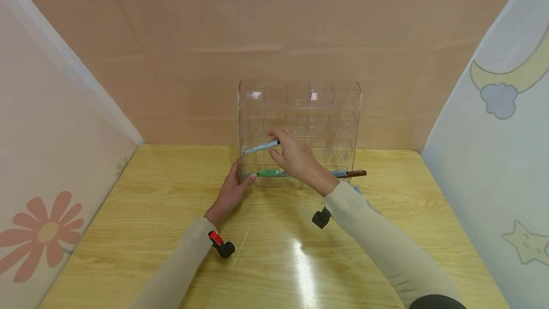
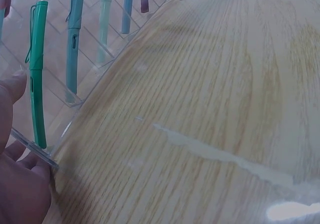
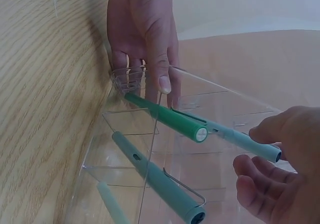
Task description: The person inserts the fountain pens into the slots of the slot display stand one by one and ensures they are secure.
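Note:
A clear acrylic display rack (image 1: 239, 113) with tiers of compartments stands upright on the table. My left hand (image 1: 231, 190) grips its lower left edge, thumb in front and fingers behind. Over the second tier from the bottom, my right hand (image 1: 298, 154) has thumb and fingers spread around the capped end of a light blue pen (image 1: 260, 147), which slants in the leftmost compartment. Below it, a green pen (image 1: 268, 172) leans in the bottom tier, close to my left thumb. A teal pen (image 2: 74, 49) and a pale green pen (image 2: 104, 24) follow along that tier.
Farther right in the bottom tier are a blue pen (image 1: 340, 173) and a brown pen (image 1: 357, 173). A blue object (image 1: 358, 190) lies on the table, partly behind my right sleeve. A tan backdrop (image 1: 193, 61) rises behind the rack, with patterned panels at both sides.

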A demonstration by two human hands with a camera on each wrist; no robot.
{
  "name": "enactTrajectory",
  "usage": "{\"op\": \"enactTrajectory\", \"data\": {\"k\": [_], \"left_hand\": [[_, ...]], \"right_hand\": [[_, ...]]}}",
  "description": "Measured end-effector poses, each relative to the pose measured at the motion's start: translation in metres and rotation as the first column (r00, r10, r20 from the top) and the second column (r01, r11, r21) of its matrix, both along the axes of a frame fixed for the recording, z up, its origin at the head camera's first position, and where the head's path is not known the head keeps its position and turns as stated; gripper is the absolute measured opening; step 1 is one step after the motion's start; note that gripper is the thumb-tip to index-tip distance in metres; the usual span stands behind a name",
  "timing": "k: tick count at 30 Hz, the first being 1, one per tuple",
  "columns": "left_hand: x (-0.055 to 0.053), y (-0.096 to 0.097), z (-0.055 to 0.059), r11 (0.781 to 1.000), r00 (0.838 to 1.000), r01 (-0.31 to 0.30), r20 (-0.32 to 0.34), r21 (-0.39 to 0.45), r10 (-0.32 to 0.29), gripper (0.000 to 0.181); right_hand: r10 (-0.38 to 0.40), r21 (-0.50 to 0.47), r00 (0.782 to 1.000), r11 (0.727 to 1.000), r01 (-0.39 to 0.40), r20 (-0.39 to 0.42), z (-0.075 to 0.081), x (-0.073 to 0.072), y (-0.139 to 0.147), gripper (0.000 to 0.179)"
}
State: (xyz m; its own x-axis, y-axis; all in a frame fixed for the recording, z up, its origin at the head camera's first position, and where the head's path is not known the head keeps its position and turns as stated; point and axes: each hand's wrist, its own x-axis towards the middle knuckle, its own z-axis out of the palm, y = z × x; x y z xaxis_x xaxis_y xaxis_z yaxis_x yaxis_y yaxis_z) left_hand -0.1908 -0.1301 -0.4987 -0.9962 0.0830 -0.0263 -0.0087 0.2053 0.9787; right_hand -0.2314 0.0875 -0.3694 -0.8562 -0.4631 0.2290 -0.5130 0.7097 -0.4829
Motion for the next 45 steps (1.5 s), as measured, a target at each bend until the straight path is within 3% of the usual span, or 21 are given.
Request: {"op": "enactTrajectory", "data": {"k": [16, 30, 45], "left_hand": [[0.002, -0.004, 0.001, 1.000, 1.000, -0.007, 0.017, -0.016, 0.007, 0.082], [0.000, -0.002, 0.000, 1.000, 1.000, 0.008, 0.007, 0.014, -0.008, 0.081], [0.001, 0.000, 0.006, 1.000, 1.000, 0.027, -0.014, 0.012, -0.027, 0.082]], "right_hand": [[-0.034, -0.140, 0.991, 0.989, 0.053, 0.129, 0.013, 0.015, 0.028, 0.054], [-0.051, -0.150, 0.994, 0.986, 0.066, 0.097, 0.016, 0.023, 0.052, 0.055], [-0.070, -0.165, 0.996, 0.983, 0.078, 0.055, 0.014, 0.039, 0.080, 0.052]]}}
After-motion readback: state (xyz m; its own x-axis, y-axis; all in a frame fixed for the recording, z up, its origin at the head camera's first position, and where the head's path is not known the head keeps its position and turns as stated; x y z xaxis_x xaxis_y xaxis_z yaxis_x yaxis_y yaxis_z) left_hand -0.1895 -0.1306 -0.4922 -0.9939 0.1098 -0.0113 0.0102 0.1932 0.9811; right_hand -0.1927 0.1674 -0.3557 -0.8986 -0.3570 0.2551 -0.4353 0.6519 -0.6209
